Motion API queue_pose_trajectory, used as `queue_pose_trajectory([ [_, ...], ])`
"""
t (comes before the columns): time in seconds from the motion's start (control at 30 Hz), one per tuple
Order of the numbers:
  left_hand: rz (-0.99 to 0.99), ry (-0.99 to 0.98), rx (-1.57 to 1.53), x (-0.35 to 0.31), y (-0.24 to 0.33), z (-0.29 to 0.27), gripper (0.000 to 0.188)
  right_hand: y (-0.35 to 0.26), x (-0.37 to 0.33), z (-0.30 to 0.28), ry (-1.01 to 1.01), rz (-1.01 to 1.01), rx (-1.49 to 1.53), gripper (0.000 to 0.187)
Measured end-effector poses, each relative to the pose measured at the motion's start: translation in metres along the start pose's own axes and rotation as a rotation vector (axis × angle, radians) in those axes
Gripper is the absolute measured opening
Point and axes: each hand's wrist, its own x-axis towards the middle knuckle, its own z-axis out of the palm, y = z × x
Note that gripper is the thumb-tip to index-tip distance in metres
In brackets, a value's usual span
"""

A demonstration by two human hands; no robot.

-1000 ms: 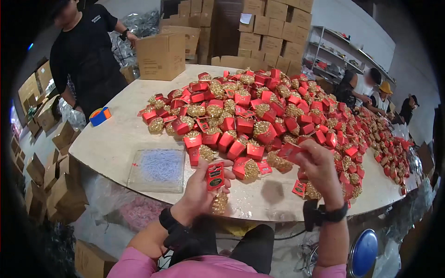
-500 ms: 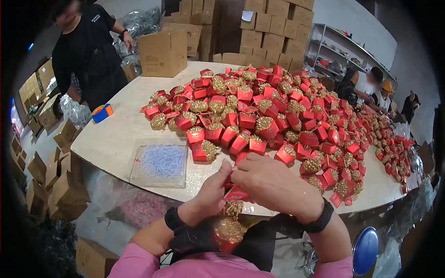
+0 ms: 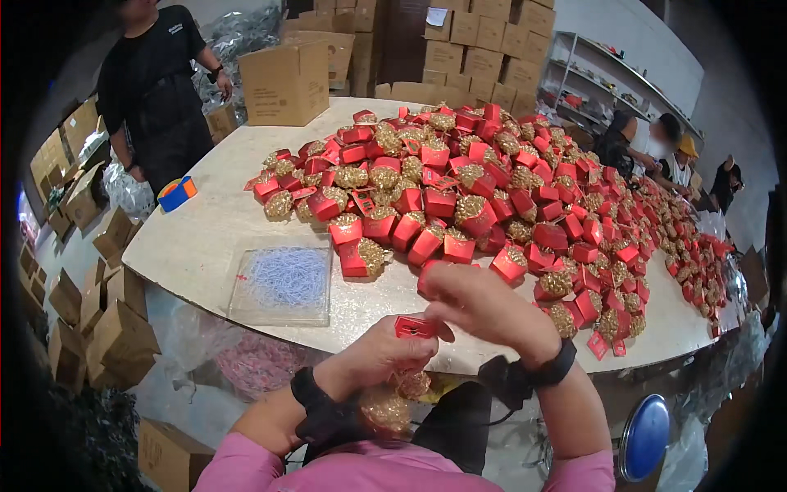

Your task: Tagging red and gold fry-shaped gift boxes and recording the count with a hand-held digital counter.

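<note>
My left hand (image 3: 373,354) pinches a small red tag (image 3: 414,327) with a dark slot-like mark, just past the table's near edge. Below that hand hangs a gold beaded ornament (image 3: 385,410), partly blurred against my lap. Close by on the right, my right hand (image 3: 484,302) is curled with its fingers bent inward. What those fingers hold, if anything, is hidden. A large heap of red boxes with gold beaded tops (image 3: 438,203) covers much of the table beyond my hands. A shallow clear tray (image 3: 238,310) of thin pale-blue strands lies to the left.
On the pale table (image 3: 193,254) stand a blue-and-orange tape roll (image 3: 176,194) and a cardboard box (image 3: 284,84). A person in black (image 3: 161,90) stands far left; other people work at far right. Cartons (image 3: 123,340) litter the left floor. A blue stool (image 3: 644,439) is at lower right.
My right hand has drawn away from the left hand and curled. My left hand has come slightly lower, and the red tag shows more plainly. The person in black has shifted.
</note>
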Motion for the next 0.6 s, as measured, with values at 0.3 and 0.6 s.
queue_pose_trajectory([
  [0.3,0.015,0.094,-0.067,-0.002,-0.009,-0.005,0.023,0.018,-0.036,0.029,0.366,-0.034,0.224,0.013],
  [0.6,-0.022,0.094,-0.004,-0.001,-0.017,-0.007,0.013,-0.011,-0.023,0.037,0.17,-0.169,-0.115,0.024],
])
